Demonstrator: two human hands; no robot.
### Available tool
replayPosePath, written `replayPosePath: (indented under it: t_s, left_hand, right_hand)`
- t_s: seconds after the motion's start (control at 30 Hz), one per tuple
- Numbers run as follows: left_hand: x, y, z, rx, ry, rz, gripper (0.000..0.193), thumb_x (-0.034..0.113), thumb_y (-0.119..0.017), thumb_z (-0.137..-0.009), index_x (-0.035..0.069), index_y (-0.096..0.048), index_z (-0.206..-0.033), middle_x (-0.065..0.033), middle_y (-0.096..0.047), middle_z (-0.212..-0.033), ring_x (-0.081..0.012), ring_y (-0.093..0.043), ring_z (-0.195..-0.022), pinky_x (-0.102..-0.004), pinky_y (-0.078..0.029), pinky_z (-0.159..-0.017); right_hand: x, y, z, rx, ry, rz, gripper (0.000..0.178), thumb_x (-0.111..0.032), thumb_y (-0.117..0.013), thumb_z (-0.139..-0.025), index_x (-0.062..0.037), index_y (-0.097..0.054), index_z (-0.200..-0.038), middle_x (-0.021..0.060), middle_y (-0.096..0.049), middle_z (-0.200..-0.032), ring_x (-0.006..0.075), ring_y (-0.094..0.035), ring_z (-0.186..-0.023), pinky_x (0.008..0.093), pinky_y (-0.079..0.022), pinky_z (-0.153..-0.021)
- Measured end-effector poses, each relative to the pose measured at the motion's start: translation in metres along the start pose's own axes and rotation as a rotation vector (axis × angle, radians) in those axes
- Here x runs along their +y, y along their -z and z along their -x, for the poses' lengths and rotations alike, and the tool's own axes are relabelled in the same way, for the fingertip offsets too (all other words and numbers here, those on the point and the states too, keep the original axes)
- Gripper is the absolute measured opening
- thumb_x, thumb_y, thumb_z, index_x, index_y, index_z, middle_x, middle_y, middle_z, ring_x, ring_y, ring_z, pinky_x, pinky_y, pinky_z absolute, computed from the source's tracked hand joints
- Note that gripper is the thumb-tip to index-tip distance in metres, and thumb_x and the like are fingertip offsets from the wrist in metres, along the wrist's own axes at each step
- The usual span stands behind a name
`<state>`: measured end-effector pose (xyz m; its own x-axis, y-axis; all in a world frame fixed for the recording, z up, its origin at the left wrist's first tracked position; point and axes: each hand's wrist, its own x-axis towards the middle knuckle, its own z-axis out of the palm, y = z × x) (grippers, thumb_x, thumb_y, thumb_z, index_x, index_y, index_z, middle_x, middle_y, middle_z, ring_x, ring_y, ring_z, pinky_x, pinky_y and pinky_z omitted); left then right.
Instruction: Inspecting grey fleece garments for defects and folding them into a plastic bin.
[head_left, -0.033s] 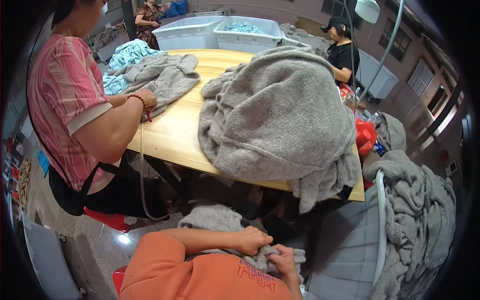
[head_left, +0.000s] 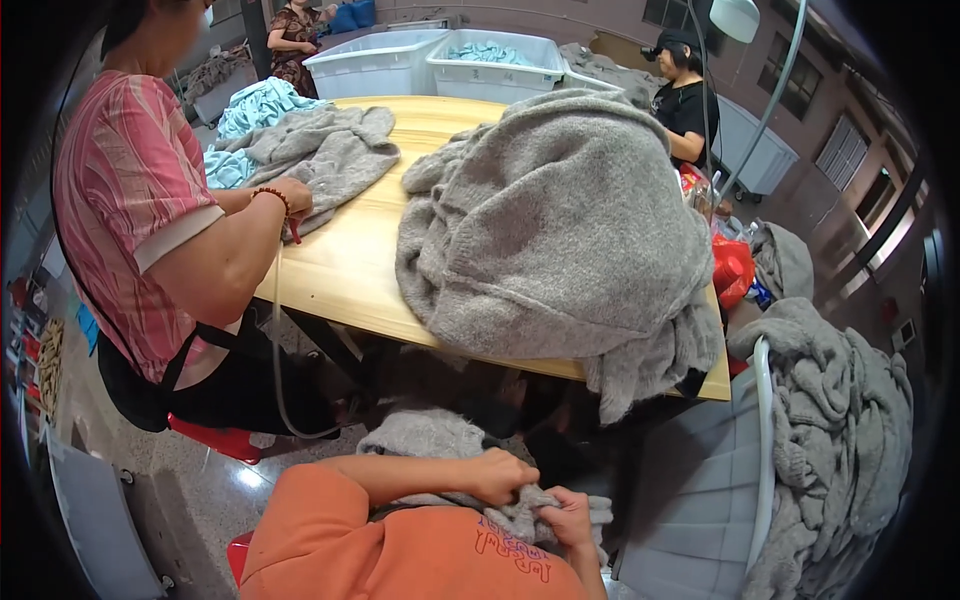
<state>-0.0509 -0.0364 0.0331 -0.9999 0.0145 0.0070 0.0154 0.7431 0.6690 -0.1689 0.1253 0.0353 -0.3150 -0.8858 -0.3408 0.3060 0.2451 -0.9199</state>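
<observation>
On my lap lies a grey knit sweater (head_left: 425,432), partly hidden behind my left forearm. My left hand (head_left: 500,476) is closed on its cloth, knuckles up. Just to the right, my right hand (head_left: 568,516) pinches the same sweater, thumb on top, and a bunched piece of knit shows between the two hands. A loose end of the cloth sticks out past my right fingers. Whether a small tool is hidden inside either fist I cannot make out.
A wooden table (head_left: 340,270) stands ahead, bearing a large heap of grey knitwear (head_left: 580,230). At right, a grey bin (head_left: 690,510) overflows with knitwear. A co-worker in a pink shirt (head_left: 135,190) works on a grey garment (head_left: 330,150) at left. White tubs (head_left: 380,70) stand behind.
My left hand has shifted very slightly to the left. Both hands keep hold of the sweater, and the co-worker's hose has swung a little to the left.
</observation>
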Motion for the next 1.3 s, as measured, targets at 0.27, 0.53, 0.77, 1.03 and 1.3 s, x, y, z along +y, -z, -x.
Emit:
replayPosePath:
  t_s: [0.27,0.53,0.77,1.03,1.3]
  left_hand:
    - [-0.071,0.018,0.050,-0.036,0.206,-0.084,0.019,0.022,-0.065,-0.066,0.006,-0.056,-0.070,-0.0140,-0.060,-0.073,-0.0342,-0.058,-0.072,-0.0414,-0.044,-0.060]
    - [-0.112,-0.003,0.059,0.247,0.515,0.721,0.014,0.009,-0.069,-0.068,0.000,-0.061,-0.076,0.0014,-0.055,-0.063,-0.0048,-0.049,-0.061,-0.0236,-0.042,-0.055]
    - [-0.054,0.015,0.017,0.521,0.651,1.343,0.010,-0.002,-0.064,-0.071,0.003,-0.057,-0.075,-0.0003,-0.056,-0.064,-0.0063,-0.049,-0.051,-0.0207,-0.038,-0.043]
    - [0.002,-0.005,0.001,0.308,0.406,1.427,0.011,-0.006,-0.055,-0.076,0.000,-0.059,-0.084,-0.0002,-0.058,-0.071,-0.0049,-0.051,-0.058,-0.0200,-0.041,-0.048]
    - [0.013,-0.013,0.009,0.316,0.440,0.685,0.008,-0.004,-0.054,-0.075,0.000,-0.058,-0.080,0.0022,-0.055,-0.069,-0.0027,-0.050,-0.062,-0.0184,-0.041,-0.054]
  right_hand:
    - [0.003,0.040,0.011,0.217,0.111,0.027,0.012,0.005,-0.056,-0.063,0.0006,-0.062,-0.073,-0.0004,-0.058,-0.064,0.0051,-0.049,-0.057,0.0192,-0.039,-0.052]
    - [0.033,0.064,0.007,0.520,0.130,0.317,0.014,0.002,-0.056,-0.061,0.0028,-0.060,-0.074,-0.0001,-0.058,-0.067,0.0067,-0.050,-0.062,0.0223,-0.043,-0.058]
    - [0.004,0.048,0.011,0.435,0.345,0.597,0.015,0.003,-0.055,-0.070,0.0024,-0.060,-0.084,0.0102,-0.060,-0.080,0.0124,-0.054,-0.071,0.0253,-0.043,-0.062]
    - [-0.018,-0.006,0.006,0.021,0.661,0.578,0.029,0.009,-0.056,-0.059,-0.0012,-0.059,-0.086,0.0152,-0.058,-0.101,0.0250,-0.057,-0.071,0.0294,-0.046,-0.063]
    - [0.001,-0.020,-0.003,0.079,0.606,0.476,0.024,0.010,-0.057,-0.061,0.0006,-0.056,-0.084,0.0119,-0.054,-0.081,0.0232,-0.056,-0.068,0.0306,-0.045,-0.059]
